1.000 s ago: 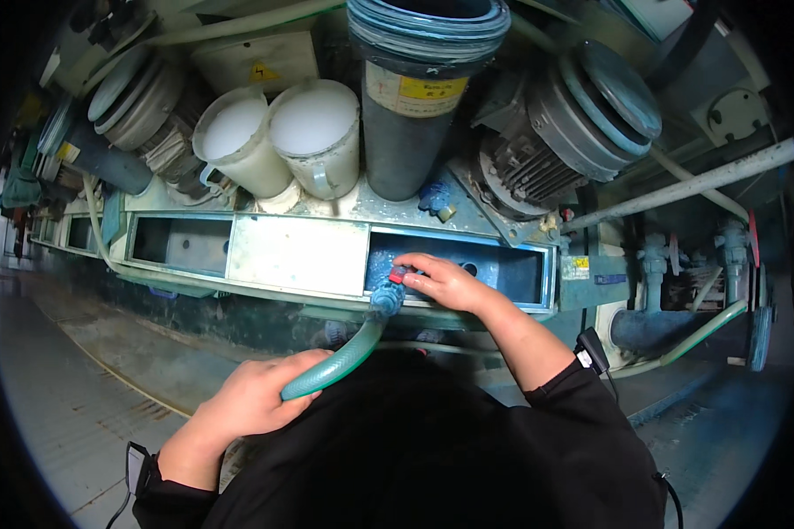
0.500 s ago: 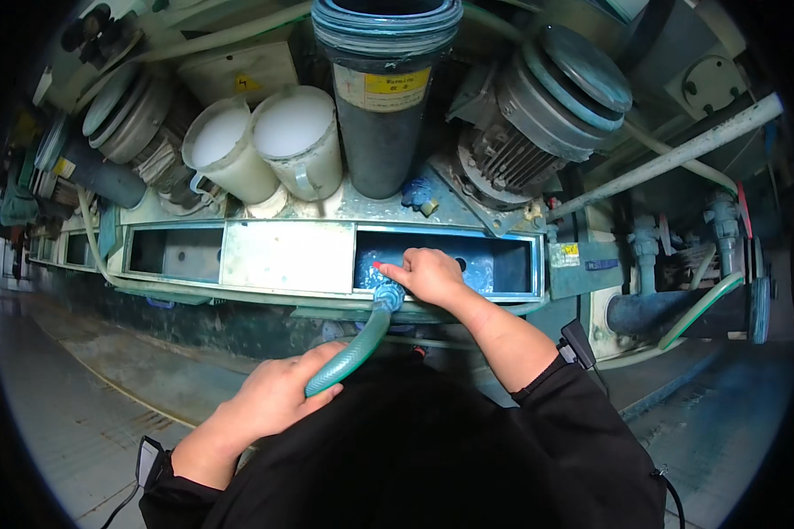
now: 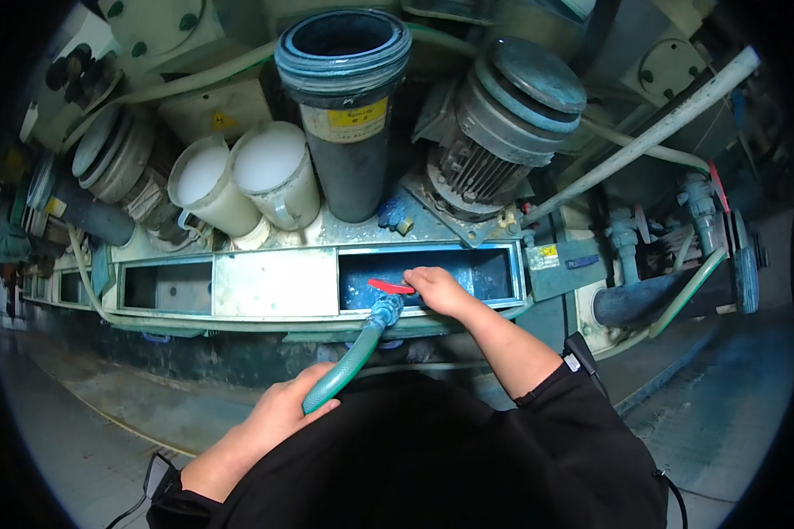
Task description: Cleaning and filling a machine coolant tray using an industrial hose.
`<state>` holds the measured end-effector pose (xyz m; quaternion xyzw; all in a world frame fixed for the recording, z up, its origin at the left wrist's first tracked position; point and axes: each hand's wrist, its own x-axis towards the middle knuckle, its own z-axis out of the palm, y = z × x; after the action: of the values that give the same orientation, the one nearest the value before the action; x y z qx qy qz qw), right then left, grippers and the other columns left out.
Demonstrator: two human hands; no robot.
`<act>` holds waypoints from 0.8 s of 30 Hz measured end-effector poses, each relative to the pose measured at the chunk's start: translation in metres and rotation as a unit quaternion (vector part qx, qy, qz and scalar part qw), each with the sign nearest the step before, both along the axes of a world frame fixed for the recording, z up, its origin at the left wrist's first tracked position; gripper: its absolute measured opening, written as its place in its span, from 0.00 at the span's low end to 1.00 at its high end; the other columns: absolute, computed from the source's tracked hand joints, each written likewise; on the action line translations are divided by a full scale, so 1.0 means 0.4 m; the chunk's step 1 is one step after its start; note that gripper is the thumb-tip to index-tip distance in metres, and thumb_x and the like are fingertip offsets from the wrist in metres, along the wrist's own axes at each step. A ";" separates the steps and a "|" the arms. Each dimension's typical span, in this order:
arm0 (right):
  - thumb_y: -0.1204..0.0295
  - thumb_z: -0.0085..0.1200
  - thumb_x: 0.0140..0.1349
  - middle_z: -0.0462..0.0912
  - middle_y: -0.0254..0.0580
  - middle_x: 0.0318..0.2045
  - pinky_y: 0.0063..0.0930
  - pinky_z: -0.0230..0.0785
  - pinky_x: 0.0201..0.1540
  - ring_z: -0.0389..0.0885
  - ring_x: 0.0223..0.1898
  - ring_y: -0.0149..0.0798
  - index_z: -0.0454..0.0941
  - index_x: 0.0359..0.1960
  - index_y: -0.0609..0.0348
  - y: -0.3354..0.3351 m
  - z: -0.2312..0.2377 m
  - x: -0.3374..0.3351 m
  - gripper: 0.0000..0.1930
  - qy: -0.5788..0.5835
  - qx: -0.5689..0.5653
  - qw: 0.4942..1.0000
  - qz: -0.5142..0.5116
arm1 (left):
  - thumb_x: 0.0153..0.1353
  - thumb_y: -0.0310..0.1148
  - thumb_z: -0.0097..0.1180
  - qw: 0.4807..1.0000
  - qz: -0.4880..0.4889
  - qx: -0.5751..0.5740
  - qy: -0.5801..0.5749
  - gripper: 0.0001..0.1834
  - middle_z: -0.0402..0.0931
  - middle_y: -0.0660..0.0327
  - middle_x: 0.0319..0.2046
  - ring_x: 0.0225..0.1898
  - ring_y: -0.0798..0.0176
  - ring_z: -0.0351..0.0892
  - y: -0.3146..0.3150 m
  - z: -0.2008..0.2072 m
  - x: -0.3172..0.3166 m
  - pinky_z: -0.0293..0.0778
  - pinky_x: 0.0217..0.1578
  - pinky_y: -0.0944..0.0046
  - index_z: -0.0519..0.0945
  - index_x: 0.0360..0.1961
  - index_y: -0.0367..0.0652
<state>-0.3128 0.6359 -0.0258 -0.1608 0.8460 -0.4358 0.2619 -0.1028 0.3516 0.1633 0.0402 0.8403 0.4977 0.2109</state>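
Observation:
A green hose (image 3: 346, 368) curves up from my left hand (image 3: 291, 398), whose fingers are wrapped round it. At its far end sits a blue valve (image 3: 385, 310) with a red lever handle (image 3: 390, 286). The fingers of my right hand (image 3: 437, 291) pinch the right end of that red handle. Both the valve and my right hand are over the near side of an open blue-lined trough (image 3: 494, 275). Where the liquid or inside of the trough lies below my hand, it is partly hidden.
Behind the trough stand a tall grey cylinder (image 3: 348, 167), a motor (image 3: 494, 141) and two white jugs (image 3: 278, 176) holding white contents. A pale cover panel (image 3: 275, 282) adjoins the trough on the left. A white pipe (image 3: 644, 137) slants across the right, above blue valves and piping.
The view has shifted, so the equipment sits lower and further left. My right hand has moved to the handle's right end, and more of the red handle now shows. My left hand keeps its hold.

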 end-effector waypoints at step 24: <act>0.67 0.56 0.69 0.84 0.57 0.48 0.43 0.75 0.57 0.83 0.53 0.59 0.83 0.51 0.61 0.164 0.032 0.110 0.14 0.114 0.015 0.977 -0.181 | 0.71 0.41 0.62 0.998 -0.020 -0.003 -0.059 0.28 0.82 0.44 0.52 0.55 0.37 0.82 -0.002 -0.051 -0.064 0.78 0.54 0.52 0.70 0.68 0.45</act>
<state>-0.2688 0.7015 -0.0129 -0.0495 0.8917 -0.4422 0.0825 -0.1284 0.3506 0.1428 0.0267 0.8271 0.4920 0.2705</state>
